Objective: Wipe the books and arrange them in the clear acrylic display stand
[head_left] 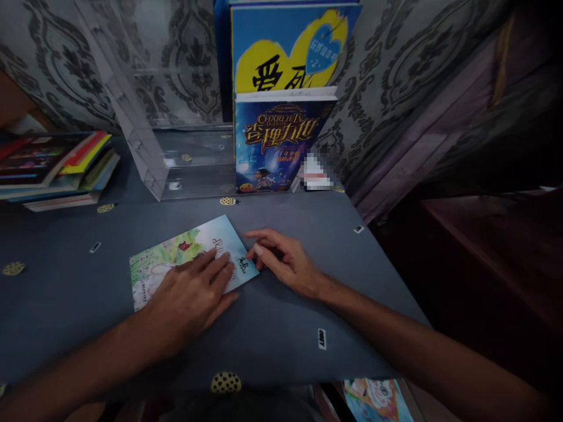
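A thin book (185,237) with a pale blue and green illustrated cover lies turned at an angle on the grey-blue tablecloth. My left hand (189,296) rests flat on its cover, fingers stretched out, hiding part of the picture and lettering. At the book's right edge is my right hand (285,261), fingers loosely curved and apart, the lower fingertips at or touching the corner. Behind them, a dark blue book (277,140) and a taller blue and yellow book (290,47) stand upright in a clear acrylic rack (145,158).
A stack of books (57,167) lies at the left of the table (272,351). Patterned wall covering (189,58) rises behind the rack. The table's right edge slants toward a dark area. Below the front edge sits a colourful book or picture (378,401).
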Tool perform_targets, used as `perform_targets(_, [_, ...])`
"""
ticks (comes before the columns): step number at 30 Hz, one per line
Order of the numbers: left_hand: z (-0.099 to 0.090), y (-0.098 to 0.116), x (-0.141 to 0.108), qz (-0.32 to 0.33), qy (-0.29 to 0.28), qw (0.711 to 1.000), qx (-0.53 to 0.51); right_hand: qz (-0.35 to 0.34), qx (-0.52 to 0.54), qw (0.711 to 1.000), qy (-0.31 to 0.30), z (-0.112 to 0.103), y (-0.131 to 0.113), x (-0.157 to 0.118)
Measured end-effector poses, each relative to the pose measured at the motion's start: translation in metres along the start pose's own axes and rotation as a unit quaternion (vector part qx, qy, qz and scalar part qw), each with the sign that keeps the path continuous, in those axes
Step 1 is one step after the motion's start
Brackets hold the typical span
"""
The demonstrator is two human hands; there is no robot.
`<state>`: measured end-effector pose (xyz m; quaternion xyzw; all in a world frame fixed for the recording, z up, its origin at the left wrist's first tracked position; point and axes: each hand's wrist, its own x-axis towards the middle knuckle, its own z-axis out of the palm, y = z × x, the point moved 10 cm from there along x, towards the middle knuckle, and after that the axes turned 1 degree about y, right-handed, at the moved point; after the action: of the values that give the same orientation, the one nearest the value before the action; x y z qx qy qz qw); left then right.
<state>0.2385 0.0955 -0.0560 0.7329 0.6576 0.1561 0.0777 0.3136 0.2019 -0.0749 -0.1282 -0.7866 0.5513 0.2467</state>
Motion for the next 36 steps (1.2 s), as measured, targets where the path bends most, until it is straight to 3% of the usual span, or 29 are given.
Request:
perform_targets(3, [0.0, -0.012, -0.026, 0.012, -0.011, 0.999, 0.041, -0.045, -0.085, 0.994, -0.054, 0.011, -0.008, -0.005])
perform_targets(6, [-0.003, -0.037, -0.06, -0.023, -0.007, 0.992, 0.121, -0.115, -0.151, 0.975, -0.118, 0.026, -0.018, -0.012])
perform_targets(9, [-0.003, -0.056, -0.088, -0.067, 0.005, 0.985, 0.158, -0.154, -0.222, 0.953, -0.134, 0.031, -0.021, -0.017])
perform_targets(12, [0.0, -0.061, -0.099, -0.087, 0.008, 0.982, 0.166, -0.176, -0.303, 0.926, -0.142, 0.032, -0.021, -0.018])
perform_targets(17, [0.001, -0.04, -0.086, -0.048, 0.011, 0.988, 0.149, -0.168, -0.381, 0.903, -0.104, 0.007, -0.009, -0.005])
perform_targets(23, [-0.002, -0.016, -0.062, -0.006, 0.009, 0.989, 0.146, -0.128, -0.389, 0.912, -0.019, -0.031, 0.007, 0.01])
perform_targets(36, [0.002, -0.004, -0.035, 0.047, -0.082, 0.967, 0.238, -0.13, -0.402, 0.906, -0.012, -0.022, 0.007, 0.005])
